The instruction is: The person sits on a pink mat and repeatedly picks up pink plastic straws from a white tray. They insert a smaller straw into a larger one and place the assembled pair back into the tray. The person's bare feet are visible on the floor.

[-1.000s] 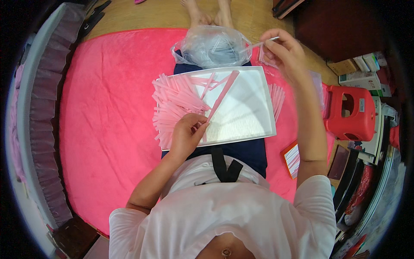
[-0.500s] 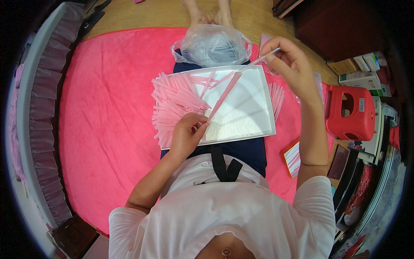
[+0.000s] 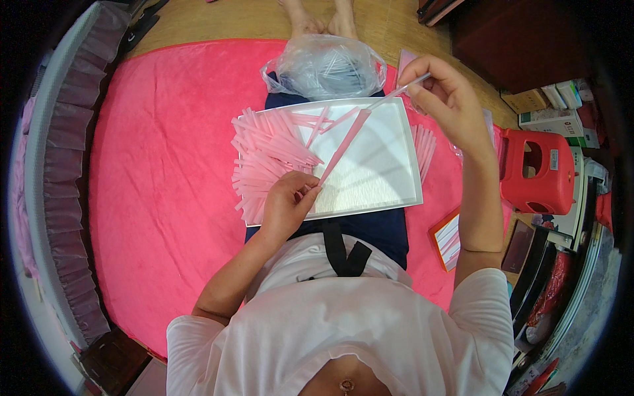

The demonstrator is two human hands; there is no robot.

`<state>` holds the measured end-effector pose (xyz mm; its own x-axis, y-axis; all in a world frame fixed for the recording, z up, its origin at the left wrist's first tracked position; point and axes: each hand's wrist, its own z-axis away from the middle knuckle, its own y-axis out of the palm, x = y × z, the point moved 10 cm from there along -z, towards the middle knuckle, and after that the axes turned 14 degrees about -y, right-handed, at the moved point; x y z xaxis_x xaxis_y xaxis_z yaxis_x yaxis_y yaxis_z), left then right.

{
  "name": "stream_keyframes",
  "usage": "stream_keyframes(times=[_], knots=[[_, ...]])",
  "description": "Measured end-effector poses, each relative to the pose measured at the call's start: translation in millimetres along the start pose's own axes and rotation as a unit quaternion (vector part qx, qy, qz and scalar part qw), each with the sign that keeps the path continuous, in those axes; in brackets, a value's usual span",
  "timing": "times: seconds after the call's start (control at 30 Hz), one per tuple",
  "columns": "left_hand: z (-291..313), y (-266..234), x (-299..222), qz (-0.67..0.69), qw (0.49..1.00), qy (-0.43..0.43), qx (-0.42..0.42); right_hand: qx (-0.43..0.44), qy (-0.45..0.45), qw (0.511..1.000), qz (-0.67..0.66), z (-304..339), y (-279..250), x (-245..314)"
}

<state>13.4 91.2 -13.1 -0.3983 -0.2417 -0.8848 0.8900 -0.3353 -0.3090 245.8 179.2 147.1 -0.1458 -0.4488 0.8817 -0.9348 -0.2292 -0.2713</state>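
My left hand [image 3: 288,201] is closed around the lower end of a pink tube [image 3: 345,146], which slants up to the right over a shallow white tray [image 3: 393,175] on my lap. Between the fingertips of my right hand [image 3: 449,99], raised past the tray's far right corner, is a thin clear stick [image 3: 396,91]. Its lower end meets the tube's upper end; how far it sits inside, I cannot tell. A heap of loose pink tubes [image 3: 267,155] covers the tray's left side, and a few stray ones lie toward its far edge.
On my shins rests a clear plastic bag [image 3: 323,66] with thin sticks inside. More pink tubes [image 3: 424,148] lie right of the tray. An orange-edged box [image 3: 446,242] and a red plastic stool [image 3: 538,171] stand to the right. A pink blanket [image 3: 165,178] lies beneath me.
Almost nothing differs: both hands, the pink tube and the clear stick hold nearly the same places. The whole view has shifted very slightly.
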Motion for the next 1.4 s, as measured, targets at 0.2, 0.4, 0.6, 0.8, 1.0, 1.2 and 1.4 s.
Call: stream_keyframes(times=[0.2,0.4,0.6,0.8,1.0,1.2,1.4], knots=[[0.4,0.5,3.0,0.01,1.0,-0.005,0.0,0.015,-0.016,1.0,0.019,0.5,6.9,-2.4],[0.5,2.4,0.0,-0.012,1.0,0.001,0.0,0.024,-0.022,0.999,0.031,0.5,22.6,8.0],[0.9,3.7,-0.8,-0.004,1.0,-0.001,0.007,-0.001,-0.042,0.999,0.035,1.8,18.7,5.0],[1.0,5.6,3.4,0.041,0.999,-0.001,-0.003,-0.026,0.005,1.0,-0.002,16.4,26.3,-15.4],[-4.5,23.7,4.6,0.23,0.967,-0.07,0.085,0.01,0.118,0.988,-0.102,67.7,84.8,-72.5],[-4.7,28.7,-12.2,0.254,0.96,-0.066,0.1,-0.055,0.15,0.964,-0.213,98.9,129.4,-87.5],[-4.5,40.5,-11.4,0.202,0.973,-0.051,0.099,-0.097,0.135,0.974,-0.152,105.6,104.3,-84.1]])
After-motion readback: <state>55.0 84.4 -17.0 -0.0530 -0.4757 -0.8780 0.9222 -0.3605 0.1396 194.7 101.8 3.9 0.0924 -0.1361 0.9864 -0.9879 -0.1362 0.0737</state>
